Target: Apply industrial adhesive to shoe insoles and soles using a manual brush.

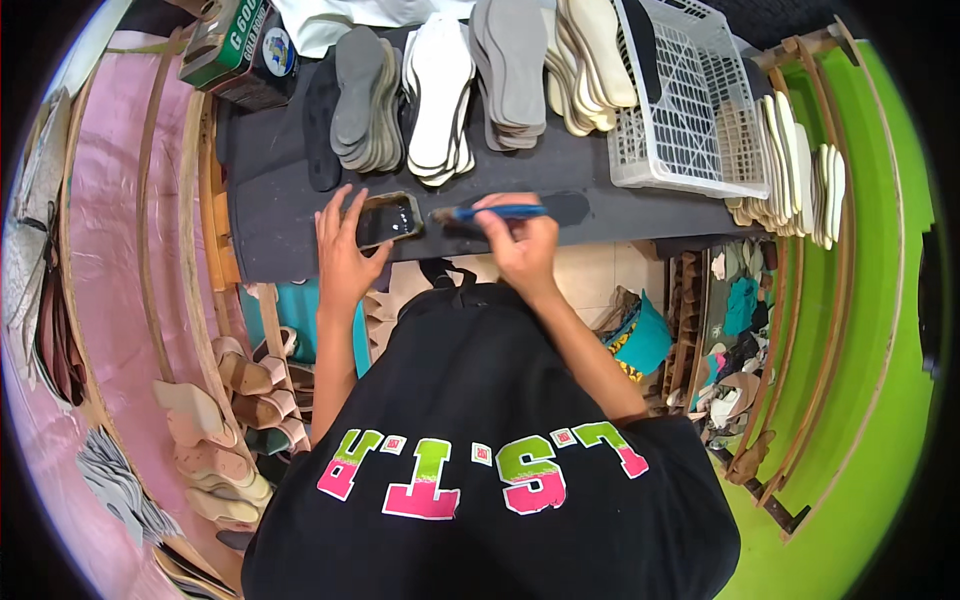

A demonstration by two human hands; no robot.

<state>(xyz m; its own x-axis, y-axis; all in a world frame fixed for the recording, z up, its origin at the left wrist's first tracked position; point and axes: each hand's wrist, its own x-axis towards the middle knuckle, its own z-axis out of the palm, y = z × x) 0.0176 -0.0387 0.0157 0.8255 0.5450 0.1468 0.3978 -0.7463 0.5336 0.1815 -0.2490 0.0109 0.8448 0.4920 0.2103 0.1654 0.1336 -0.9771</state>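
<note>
My right hand (524, 242) is closed round a brush with a blue handle (512, 211); its bristles point left. Beneath the brush lies a dark, sole-shaped piece (568, 209), flat on the black worktop (270, 225) and partly covered by my hand. Just left of the bristles stands a small open container (390, 219) with a pale rim and a shiny dark inside. My left hand (345, 250) grips its left side, fingers at the far corner and thumb at the near one. Brush tip and container are a small gap apart.
Along the back lie stacks of grey insoles (362, 100), white insoles (438, 95) and cream insoles (592, 60). A metal can (240, 50) stands back left, a white plastic basket (690, 100) back right. Racks of shoe parts (245, 375) flank me.
</note>
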